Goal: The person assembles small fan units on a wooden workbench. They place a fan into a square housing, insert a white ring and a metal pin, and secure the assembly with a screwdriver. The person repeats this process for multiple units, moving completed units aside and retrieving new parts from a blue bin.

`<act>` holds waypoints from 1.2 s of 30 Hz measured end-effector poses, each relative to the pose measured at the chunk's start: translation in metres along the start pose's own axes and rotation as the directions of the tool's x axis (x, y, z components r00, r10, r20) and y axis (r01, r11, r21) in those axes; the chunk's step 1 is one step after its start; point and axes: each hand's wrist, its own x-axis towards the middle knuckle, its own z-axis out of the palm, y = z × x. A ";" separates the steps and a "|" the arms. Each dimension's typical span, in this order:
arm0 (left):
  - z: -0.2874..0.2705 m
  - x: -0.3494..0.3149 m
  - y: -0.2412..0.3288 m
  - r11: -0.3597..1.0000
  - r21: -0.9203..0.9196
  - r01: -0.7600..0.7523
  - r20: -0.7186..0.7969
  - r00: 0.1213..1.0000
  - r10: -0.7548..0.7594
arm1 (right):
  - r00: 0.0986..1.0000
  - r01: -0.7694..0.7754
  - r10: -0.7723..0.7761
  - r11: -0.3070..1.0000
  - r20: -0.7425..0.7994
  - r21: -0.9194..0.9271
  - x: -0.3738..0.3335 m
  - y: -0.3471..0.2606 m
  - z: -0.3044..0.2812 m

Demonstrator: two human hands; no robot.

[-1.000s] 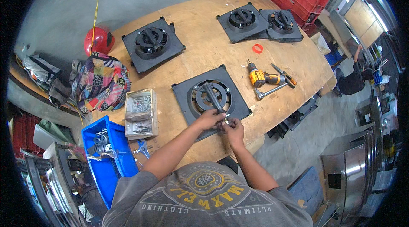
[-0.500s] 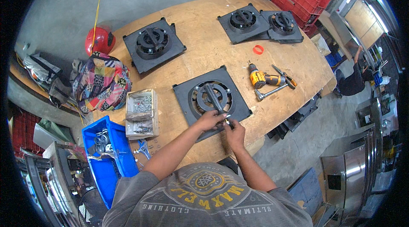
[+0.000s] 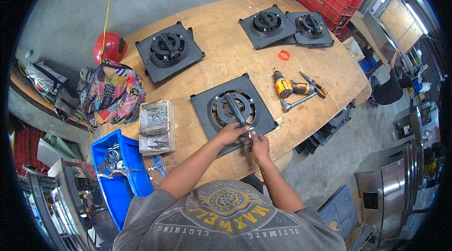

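A black square plate with a round slatted opening and a raised centre bar (image 3: pixel 207 101) lies flat on the table in front of me. Over its near edge my left hand (image 3: pixel 231 135) is closed, the fingertips pinched at a small pale piece (image 3: pixel 251 129). My right hand (image 3: pixel 260 147) is closed too and meets the left one at the same piece, which is too small to name. Fingers cover much of that spot, including the near end of the bar.
Similar black plates (image 3: pixel 176 62) lie farther back. To the right are a yellow drill (image 3: pixel 283 86), a ratchet wrench (image 3: pixel 299 103), pliers (image 3: pixel 320 90) and a red ring (image 3: pixel 284 55). A screw box (image 3: pixel 157 131) and a blue bin (image 3: pixel 115 204) stand left. A co-worker (image 3: pixel 391 86) crouches far right.
Both hands stay at the same spot on the near edge. The right hand's fingers have shifted slightly, closer to the left fingertips. The co-worker has moved a little.
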 end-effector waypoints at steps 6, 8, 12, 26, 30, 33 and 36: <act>-0.002 0.002 -0.001 0.999 0.022 -0.025 0.001 1.000 0.025 | 0.939 0.332 -0.334 0.826 0.078 -0.455 -0.005 -0.005 -0.003; -0.001 0.000 -0.001 0.999 -0.038 -0.020 0.029 0.999 0.021 | 0.868 0.456 -0.470 0.623 0.161 -0.635 -0.003 0.000 -0.005; -0.001 -0.004 0.003 1.000 0.010 0.017 -0.001 1.000 -0.017 | 0.983 0.031 -0.016 0.996 0.183 -0.080 0.006 0.006 -0.012; 0.000 -0.005 0.003 1.000 0.005 -0.005 -0.009 1.000 0.005 | 0.930 0.322 -0.366 0.763 0.036 -0.560 -0.012 -0.006 0.003; 0.001 -0.002 -0.001 0.999 -0.030 -0.011 -0.004 1.000 0.011 | 0.920 0.342 -0.385 0.687 0.079 -0.641 -0.008 -0.007 0.001; 0.001 -0.001 -0.002 0.998 -0.045 -0.036 0.004 0.999 0.036 | 0.875 0.394 -0.464 0.516 0.138 -0.760 -0.010 -0.009 -0.001; 0.002 -0.004 -0.001 0.998 -0.060 -0.019 -0.009 1.000 0.019 | 0.837 0.428 -0.525 0.451 0.155 -0.783 -0.013 -0.010 -0.001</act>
